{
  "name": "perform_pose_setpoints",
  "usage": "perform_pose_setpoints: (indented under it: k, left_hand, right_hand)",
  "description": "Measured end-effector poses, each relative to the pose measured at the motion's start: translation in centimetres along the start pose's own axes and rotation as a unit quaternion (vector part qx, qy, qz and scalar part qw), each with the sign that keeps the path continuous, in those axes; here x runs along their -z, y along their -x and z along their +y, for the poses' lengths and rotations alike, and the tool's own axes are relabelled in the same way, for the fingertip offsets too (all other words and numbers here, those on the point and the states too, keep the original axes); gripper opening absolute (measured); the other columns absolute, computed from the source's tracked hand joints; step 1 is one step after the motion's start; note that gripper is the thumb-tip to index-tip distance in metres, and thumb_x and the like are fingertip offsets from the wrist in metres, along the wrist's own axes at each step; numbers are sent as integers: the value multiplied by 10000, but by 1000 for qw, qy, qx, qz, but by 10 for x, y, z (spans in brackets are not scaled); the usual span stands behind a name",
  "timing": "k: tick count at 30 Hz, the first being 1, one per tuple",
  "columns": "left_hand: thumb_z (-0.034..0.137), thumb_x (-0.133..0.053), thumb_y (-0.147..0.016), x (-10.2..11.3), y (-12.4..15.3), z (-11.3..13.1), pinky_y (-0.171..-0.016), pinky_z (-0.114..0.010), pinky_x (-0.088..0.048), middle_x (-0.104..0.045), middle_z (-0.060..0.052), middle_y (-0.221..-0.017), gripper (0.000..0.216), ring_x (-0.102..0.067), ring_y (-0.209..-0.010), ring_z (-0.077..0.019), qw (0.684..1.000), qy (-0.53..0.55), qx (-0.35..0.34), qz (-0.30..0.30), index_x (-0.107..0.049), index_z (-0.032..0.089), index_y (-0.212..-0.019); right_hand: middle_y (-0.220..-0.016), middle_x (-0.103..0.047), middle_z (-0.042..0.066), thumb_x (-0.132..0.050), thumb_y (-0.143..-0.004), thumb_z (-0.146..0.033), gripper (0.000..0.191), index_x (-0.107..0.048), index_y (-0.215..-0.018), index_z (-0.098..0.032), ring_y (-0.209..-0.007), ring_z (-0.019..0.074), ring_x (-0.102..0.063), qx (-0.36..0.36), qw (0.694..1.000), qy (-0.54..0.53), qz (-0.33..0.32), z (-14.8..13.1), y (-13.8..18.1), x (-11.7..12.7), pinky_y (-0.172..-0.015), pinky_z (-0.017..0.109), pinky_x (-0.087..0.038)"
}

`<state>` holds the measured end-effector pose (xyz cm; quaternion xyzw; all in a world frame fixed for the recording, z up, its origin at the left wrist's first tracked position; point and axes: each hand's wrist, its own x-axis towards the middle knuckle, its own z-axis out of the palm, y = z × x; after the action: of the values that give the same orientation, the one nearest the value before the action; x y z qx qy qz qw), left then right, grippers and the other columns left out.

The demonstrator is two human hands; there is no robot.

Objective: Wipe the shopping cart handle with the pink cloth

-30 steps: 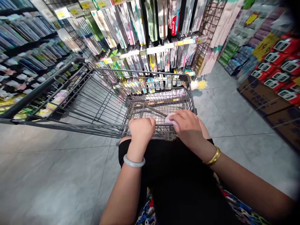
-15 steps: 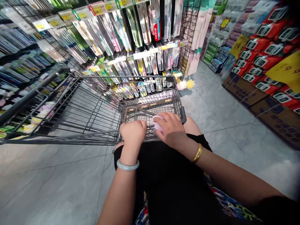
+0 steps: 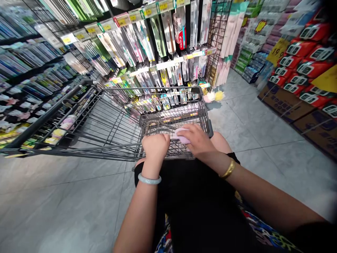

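Observation:
A grey wire shopping cart [image 3: 118, 144] stands right in front of my knees. My left hand [image 3: 156, 146], with a pale bangle at the wrist, is closed in a fist around the cart's near top rail. Just to its right, my right hand [image 3: 198, 140] has its fingers bent over a pale lilac cloth [image 3: 182, 136] and presses it on the same rail. The cloth is soft and folded; part of it is hidden under the fingers. A gold bracelet is on the right wrist.
Past the cart, a rack [image 3: 163, 65] holds packaged toothbrushes. Red-orange packs [image 3: 297, 63] are stacked on brown cartons [image 3: 284, 105] at the right. Fluffy pink and yellow dusters [image 3: 219, 95] hang low near the rack's corner. Grey tiled floor [image 3: 65, 200] lies around the cart.
The whole view has shifted slightly, so the rack and cart sit further right. The lilac cloth looks flatter and more stretched along the rail. My left hand keeps its hold.

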<state>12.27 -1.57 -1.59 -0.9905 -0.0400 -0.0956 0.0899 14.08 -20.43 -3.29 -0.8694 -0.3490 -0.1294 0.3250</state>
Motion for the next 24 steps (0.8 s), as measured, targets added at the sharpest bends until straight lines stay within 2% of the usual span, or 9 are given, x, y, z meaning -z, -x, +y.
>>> perform_pose_setpoints:
  k: [3,6,11,13,15,17,19,22,24]
  left_hand:
    - [279,-336,-913,4,1,-1,-683,-375,-356,-707,-161,-718,459,-669,-713,-287,999,3,-15,-29,-744,132,-761]
    - [297,-317,-928,4,3,-1,-699,-382,-363,-707,-165,-715,490,-669,-716,-286,1000,3,-6,-22,-747,125,-766]
    - [258,-281,-926,-1,3,2,-702,-393,-359,-702,-168,-702,519,-660,-703,-278,1000,9,9,11,-737,111,-725]
    - [256,-283,-926,-2,2,3,-709,-395,-357,-702,-171,-700,519,-660,-699,-271,1000,12,17,16,-738,102,-728]
    - [266,-282,-930,-2,1,4,-717,-396,-357,-705,-174,-706,526,-664,-711,-272,1000,14,20,17,-742,99,-738]
    - [277,-284,-933,-2,1,4,-719,-396,-356,-710,-176,-718,528,-670,-726,-276,1000,14,18,14,-745,100,-746]
    - [287,-289,-934,-1,2,4,-718,-396,-356,-713,-179,-726,526,-674,-735,-278,1000,11,16,11,-748,101,-756]
    - [303,-292,-941,-1,4,3,-722,-395,-353,-716,-172,-729,525,-676,-734,-274,1000,10,16,12,-752,106,-779]
    - [298,-296,-940,-2,5,2,-719,-393,-348,-716,-168,-736,517,-673,-735,-270,1000,14,7,14,-750,110,-780]
  right_hand:
    - [-1319,-547,79,-487,-811,-19,476,-651,-1182,-268,-1248,256,-422,47,999,4,10,-17,-5,-18,-1034,472,-393]
    - [-1321,-554,83,-499,-804,-32,508,-617,-1236,-271,-1247,254,-434,71,997,1,-1,-10,-2,-9,-1033,474,-396]
    - [-1164,-621,81,-574,-770,-121,420,-591,-1179,-215,-1064,242,-572,-63,998,1,16,16,-4,30,-909,389,-467]
    - [-1090,-644,77,-573,-773,-146,325,-617,-1089,-206,-969,233,-602,-88,995,30,-46,16,-20,32,-822,351,-472]
    - [-1013,-670,71,-550,-784,-146,246,-640,-1006,-204,-892,221,-613,-82,985,40,-146,12,-42,23,-751,321,-458]
    - [-951,-689,56,-524,-798,-136,227,-650,-974,-205,-832,198,-614,-65,965,-2,-252,9,-66,9,-696,288,-442]
    - [-953,-697,34,-532,-795,-131,258,-646,-1012,-209,-805,167,-609,-48,941,-80,-324,9,-85,-1,-669,254,-436]
    - [-1005,-690,18,-557,-772,-134,349,-613,-1107,-216,-785,134,-598,-44,925,-169,-338,14,-97,-6,-654,220,-441]
    - [-985,-690,12,-545,-769,-129,347,-618,-1098,-213,-737,118,-585,-48,917,-177,-355,20,-96,-5,-630,212,-438]
